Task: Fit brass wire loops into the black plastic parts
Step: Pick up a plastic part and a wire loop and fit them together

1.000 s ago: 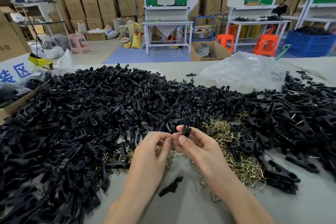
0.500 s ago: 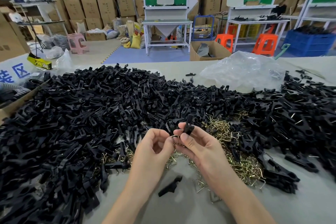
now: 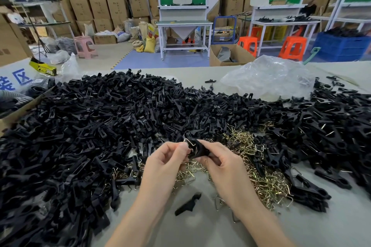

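- Plastic, matte black and moulded into slim, slotted, angular pieces, is spread as a wide pile of black parts [image 3: 80, 126] to the left of the grip and behind it.
- A smooth grey table [image 3: 200, 232] is seen beneath everything.
- Thin, shiny, sharply bent wire is tangled in a heap of brass loops [image 3: 265, 174] just below the hands and to their right.
- Further right, a second black pile [image 3: 331, 126] is flecked with glints of wire.
- A crumpled clear plastic bag [image 3: 267, 78] is set well behind the grip, to the right.
- Half a second ago the held part [image 3: 199, 149] was stood upright above the right fingers. It has since been tipped over to lie slantwise between the two hands, which have been drawn closer together.
- The left hand [image 3: 166, 160] is curled, and the wire loop [image 3: 189, 143] is pinched at its thumb and forefinger tips, against the upper left end of the held part.
- The right hand [image 3: 222, 164] is closed round the other end of the held part, which is pinched between thumb and fingers.
- A single loose black part [image 3: 188, 204] is left flat on the table below the grip, between the two wrists.
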A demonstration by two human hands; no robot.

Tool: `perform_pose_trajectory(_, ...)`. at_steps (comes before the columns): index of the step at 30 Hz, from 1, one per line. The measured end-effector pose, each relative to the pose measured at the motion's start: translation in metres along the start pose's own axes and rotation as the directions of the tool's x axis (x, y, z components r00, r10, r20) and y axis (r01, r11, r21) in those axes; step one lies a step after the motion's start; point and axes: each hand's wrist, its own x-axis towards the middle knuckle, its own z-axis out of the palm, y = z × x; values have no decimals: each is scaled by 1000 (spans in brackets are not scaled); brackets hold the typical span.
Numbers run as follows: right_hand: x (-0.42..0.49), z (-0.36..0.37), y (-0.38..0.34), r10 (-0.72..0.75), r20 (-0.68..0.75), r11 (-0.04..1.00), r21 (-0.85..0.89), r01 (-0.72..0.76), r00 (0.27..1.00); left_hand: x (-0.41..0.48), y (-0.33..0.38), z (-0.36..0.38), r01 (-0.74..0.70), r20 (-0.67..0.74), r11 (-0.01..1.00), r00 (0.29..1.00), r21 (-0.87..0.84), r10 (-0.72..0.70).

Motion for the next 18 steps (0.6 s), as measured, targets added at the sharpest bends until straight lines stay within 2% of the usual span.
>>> perform_pose_trajectory(5,-2,1,-4,-41,9,996,-75,42,999,-2,-1,3,-15,-42,998,999,68,18)
perform_pose_trajectory(11,-2,-1,-4,-124,12,969,-212,123,992,-4,-1,3,-19,-28,988,999,154,24)
perform_pose_trajectory(14,-3,-2,-1,-156,23,949,-273,156,988,-3,0,1,23,20,987,999,159,-26)
perform_pose_trajectory(18,-3,-5,2,-162,81,936,-301,180,983,1,1,-5,110,156,985,979,135,-131)
